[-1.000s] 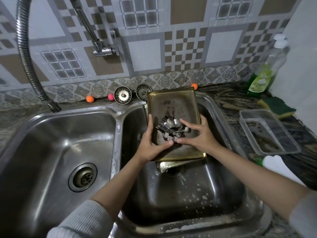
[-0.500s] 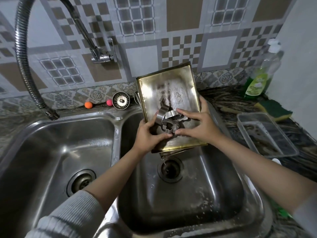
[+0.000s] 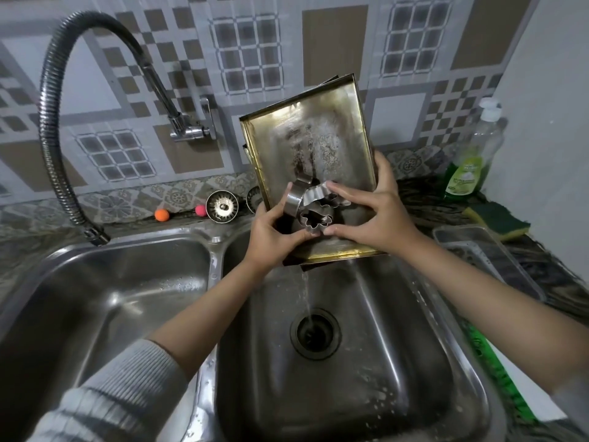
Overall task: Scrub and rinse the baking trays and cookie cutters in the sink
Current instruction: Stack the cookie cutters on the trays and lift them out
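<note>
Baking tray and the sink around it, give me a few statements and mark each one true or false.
1. The baking tray is tilted up over the right basin. True.
2. Water runs off the tray toward the drain. True.
3. The cookie cutters lie in the left basin. False: both the left hand and the right hand hold them against the tray.
4. The sponge is in the right hand. False: it lies on the counter near the soap bottle.
</note>
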A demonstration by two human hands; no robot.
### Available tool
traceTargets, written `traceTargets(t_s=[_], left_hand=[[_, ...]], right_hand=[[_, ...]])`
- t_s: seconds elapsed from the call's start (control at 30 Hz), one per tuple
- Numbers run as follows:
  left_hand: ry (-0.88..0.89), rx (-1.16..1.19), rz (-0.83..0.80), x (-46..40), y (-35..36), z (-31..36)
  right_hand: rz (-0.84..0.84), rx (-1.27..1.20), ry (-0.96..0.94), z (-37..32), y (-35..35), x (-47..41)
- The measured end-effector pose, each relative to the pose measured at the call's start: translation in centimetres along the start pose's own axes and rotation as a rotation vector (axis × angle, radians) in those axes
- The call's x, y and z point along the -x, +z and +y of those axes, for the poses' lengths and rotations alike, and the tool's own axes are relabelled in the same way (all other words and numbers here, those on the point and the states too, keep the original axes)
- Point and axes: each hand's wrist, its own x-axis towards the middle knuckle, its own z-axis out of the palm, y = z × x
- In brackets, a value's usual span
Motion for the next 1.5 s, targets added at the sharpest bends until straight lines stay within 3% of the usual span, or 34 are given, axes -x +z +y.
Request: traceTargets(t_s=[0.4, 0.7, 1.03, 1.5], left_hand=[[0.152, -0.032, 0.047, -1.0, -0.7, 2.9], [0.313, -0.030, 0.103, -1.9, -2.3, 5.5], [0.361, -0.064, 0.113, -1.1, -3.2, 7.4], [0.515, -0.074, 0.233, -0.3, -4.6, 11.7]], right_hand=[[0.038, 0.163, -0.304, -3.1, -3.2, -2.1], [0.115, 0.246, -0.391, -6.4, -5.4, -2.6], [0.123, 0.300, -0.405, -8.6, -6.8, -2.0], [0.193, 0.409, -0.577, -13.1, -9.9, -1.7]])
